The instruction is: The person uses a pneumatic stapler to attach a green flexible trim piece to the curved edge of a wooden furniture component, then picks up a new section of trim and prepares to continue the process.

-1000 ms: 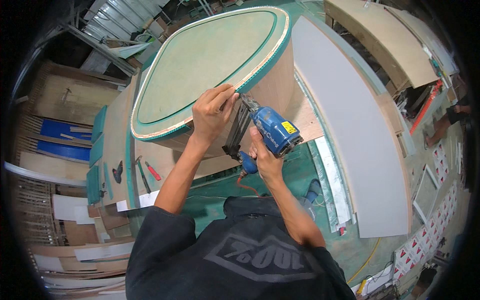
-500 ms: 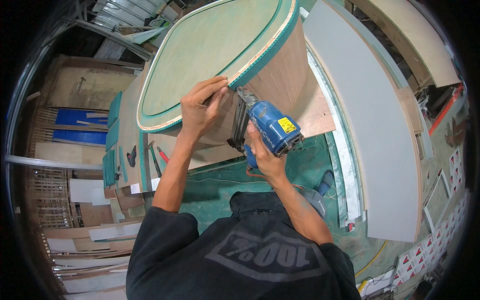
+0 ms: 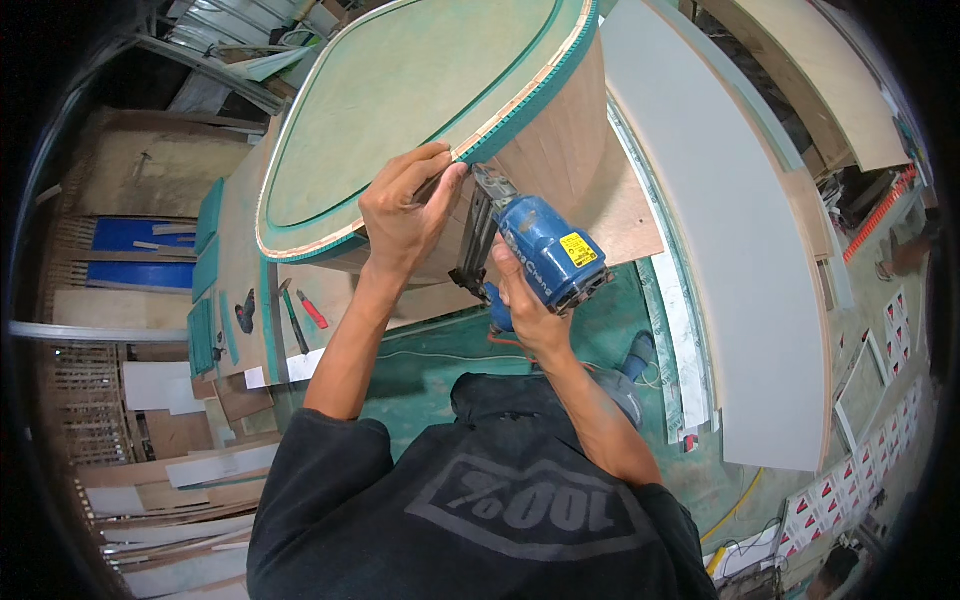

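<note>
Plainly — blue nailer (image 3: 538,236), yellow label (image 3: 577,250)

Likely workshop; nail gun (image 3: 540,243), panel (image 3: 735,250)

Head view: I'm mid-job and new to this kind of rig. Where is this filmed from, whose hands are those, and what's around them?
There is no machine arm here: these are a person's bare hands, seen from a wide fisheye camera on that person's head, looking down. Picture left is their left; straight edges bend near the rim.

The right hand holds a blue nail gun, its nose pointing at the green edging of a rounded, green-topped wooden piece. The left hand is at that edge, beside the nose; its exact grip is hard to tell.

Left of the hands, a hammer and a red-handled tool lie on a wooden surface.
</note>
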Motion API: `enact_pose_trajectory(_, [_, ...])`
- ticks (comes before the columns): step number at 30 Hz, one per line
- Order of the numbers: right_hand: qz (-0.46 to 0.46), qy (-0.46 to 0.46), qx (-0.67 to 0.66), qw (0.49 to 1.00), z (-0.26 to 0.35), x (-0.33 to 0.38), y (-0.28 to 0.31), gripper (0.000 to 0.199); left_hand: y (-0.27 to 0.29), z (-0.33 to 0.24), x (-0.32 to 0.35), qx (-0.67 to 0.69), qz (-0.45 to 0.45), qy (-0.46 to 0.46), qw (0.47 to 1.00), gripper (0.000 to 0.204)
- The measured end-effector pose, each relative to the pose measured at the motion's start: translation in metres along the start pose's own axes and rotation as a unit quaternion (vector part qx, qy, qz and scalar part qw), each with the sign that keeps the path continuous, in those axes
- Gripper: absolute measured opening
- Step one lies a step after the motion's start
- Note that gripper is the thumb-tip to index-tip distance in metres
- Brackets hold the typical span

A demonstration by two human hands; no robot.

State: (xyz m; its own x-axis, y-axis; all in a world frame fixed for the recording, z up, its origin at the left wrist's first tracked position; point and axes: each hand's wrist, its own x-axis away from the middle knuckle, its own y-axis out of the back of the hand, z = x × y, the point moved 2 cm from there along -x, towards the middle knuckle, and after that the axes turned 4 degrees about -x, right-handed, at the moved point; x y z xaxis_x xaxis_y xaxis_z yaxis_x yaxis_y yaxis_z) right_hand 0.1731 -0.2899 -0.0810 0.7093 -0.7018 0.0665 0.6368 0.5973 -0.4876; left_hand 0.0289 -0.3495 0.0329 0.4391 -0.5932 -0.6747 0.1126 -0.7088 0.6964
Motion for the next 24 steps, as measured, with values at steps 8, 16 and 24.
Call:
enact_pose_trajectory(8, [0.006,0.011,0.056,0.998,-0.001,0.001,0.000,0.022,-0.007,0.006,0.001,-0.025,-0.042,-0.087,0.995,0.015])
enact_pose_trajectory(16, [0.072,0.151,0.286,0.944,-0.024,0.008,0.010,0.044,-0.013,0.004,-0.002,-0.051,-0.049,-0.119,0.990,0.017])
enact_pose_trajectory(24, [0.055,0.131,0.212,0.967,-0.016,0.003,0.009,0.018,-0.012,0.007,0.002,-0.043,-0.049,-0.112,0.992,0.017])
